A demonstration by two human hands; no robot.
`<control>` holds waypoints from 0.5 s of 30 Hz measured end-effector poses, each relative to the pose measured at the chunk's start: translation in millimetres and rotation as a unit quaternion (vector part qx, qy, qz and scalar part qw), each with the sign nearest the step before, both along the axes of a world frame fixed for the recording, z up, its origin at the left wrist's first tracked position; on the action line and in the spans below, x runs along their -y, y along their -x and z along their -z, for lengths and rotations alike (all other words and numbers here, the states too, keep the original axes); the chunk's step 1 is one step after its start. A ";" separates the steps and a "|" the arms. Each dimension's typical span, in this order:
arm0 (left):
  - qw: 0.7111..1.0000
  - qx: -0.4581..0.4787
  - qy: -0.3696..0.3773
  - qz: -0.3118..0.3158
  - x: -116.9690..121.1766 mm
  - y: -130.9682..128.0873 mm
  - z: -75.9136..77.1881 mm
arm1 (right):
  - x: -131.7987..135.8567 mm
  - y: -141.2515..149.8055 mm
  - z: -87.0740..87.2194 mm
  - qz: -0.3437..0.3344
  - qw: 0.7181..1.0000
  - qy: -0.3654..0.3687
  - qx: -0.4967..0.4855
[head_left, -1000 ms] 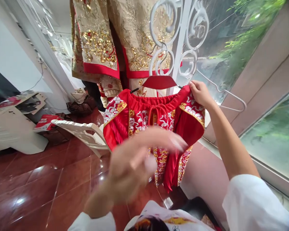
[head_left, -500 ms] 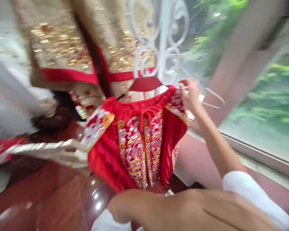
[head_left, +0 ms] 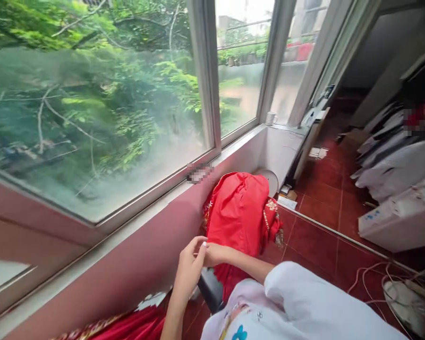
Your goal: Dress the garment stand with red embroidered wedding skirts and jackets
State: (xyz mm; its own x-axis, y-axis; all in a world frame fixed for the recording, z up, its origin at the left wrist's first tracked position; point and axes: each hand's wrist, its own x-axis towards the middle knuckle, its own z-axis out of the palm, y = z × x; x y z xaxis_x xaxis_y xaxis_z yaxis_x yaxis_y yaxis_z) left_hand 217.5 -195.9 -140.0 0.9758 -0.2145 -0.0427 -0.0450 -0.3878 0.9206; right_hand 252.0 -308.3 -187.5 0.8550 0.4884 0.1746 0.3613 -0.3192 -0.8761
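In the lower middle of the head view, my left hand (head_left: pixel 192 257) and my right hand (head_left: pixel 214 255) meet, fingers bent inward. The left thumb overlaps the right fingertips, and anything small pinched between them is hidden. Just beyond lies a bright red garment (head_left: pixel 239 208) with gold embroidery along its edges, heaped on a support that I cannot make out. My right hand is in front of its lower left part; whether they touch is unclear. Beside my left forearm, at the bottom edge, shows a second red garment (head_left: pixel 134 326) with gold trim.
A long windowsill (head_left: pixel 156 203) runs along the left below glass panes. A white mug (head_left: pixel 270 118) stands at its far corner. Clothes (head_left: pixel 393 156) hang at the right above a white box (head_left: pixel 396 217). Loose cables (head_left: pixel 368 283) lie on the red tiled floor (head_left: pixel 315 241).
The view has swung from the red embroidered jacket on its hanger to the window corner. One hand was at that jacket's shoulder; now both hands are together near the heaped red garment.
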 end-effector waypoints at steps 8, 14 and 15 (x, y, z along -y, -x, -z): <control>0.993 0.040 -0.094 0.053 146.1 -140.7 103.1 | 225.2 -68.5 21.4 0.373 0.920 0.119 0.007; 0.988 0.036 -0.133 -0.076 182.1 -247.9 130.7 | 332.0 -175.1 35.1 0.496 0.864 0.084 -0.015; 0.986 0.025 -0.133 -0.095 181.4 -260.0 134.5 | 340.4 -190.6 41.1 0.500 0.862 0.076 -0.028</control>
State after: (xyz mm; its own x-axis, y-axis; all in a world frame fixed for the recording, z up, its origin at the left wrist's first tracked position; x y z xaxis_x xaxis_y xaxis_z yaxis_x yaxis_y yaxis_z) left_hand 477.5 -377.3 -274.5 0.9996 -0.0152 -0.0227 0.0084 -0.6205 0.7842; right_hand 442.6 -648.7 -228.6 0.8670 -0.4841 0.1185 -0.2021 -0.5589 -0.8043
